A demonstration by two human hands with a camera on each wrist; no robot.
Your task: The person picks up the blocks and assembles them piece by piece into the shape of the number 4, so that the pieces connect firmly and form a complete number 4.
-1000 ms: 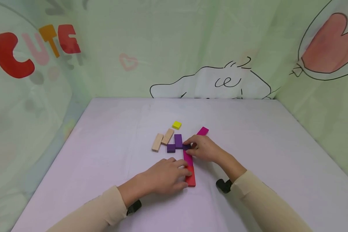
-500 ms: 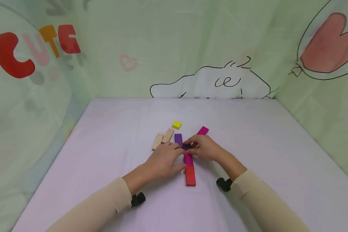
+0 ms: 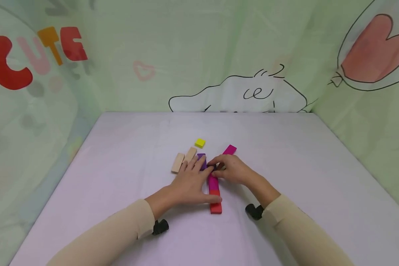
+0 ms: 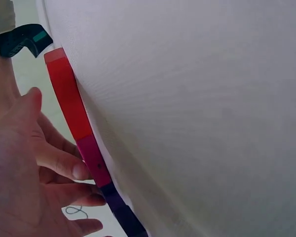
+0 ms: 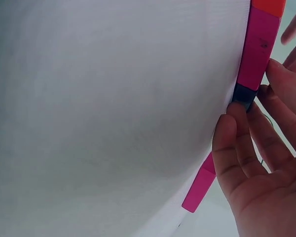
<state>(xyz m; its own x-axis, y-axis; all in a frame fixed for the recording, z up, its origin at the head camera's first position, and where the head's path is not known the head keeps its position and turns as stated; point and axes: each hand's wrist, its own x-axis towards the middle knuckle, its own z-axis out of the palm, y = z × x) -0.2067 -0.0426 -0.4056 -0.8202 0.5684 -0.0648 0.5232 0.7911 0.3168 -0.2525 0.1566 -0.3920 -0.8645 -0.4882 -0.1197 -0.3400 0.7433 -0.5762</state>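
Note:
My right hand (image 3: 232,170) pinches a small dark purple block (image 5: 244,95) at the far end of a row. Joined to it is a magenta block (image 3: 213,183), then a red block (image 3: 216,209) nearest me. My left hand (image 3: 190,187) lies spread just left of the row, its thumb reaching across the red block. Its fingertips reach over an upright-lying purple block (image 3: 201,157), partly covered. The other small purple block is hidden beneath this hand. In the left wrist view, the red block (image 4: 68,98) and magenta block (image 4: 93,159) stand end to end.
Two plain wooden blocks (image 3: 177,163) lie left of the purple one. A yellow block (image 3: 200,143) sits farther back. Beyond my right hand, another magenta block (image 3: 229,149) lies slanted. The pale tabletop (image 3: 136,140) ends at a printed curtain (image 3: 193,44).
My left hand has moved away from the red block, forward and left, and its fingers have spread over the purple blocks. The right hand keeps its pinch in nearly the same place.

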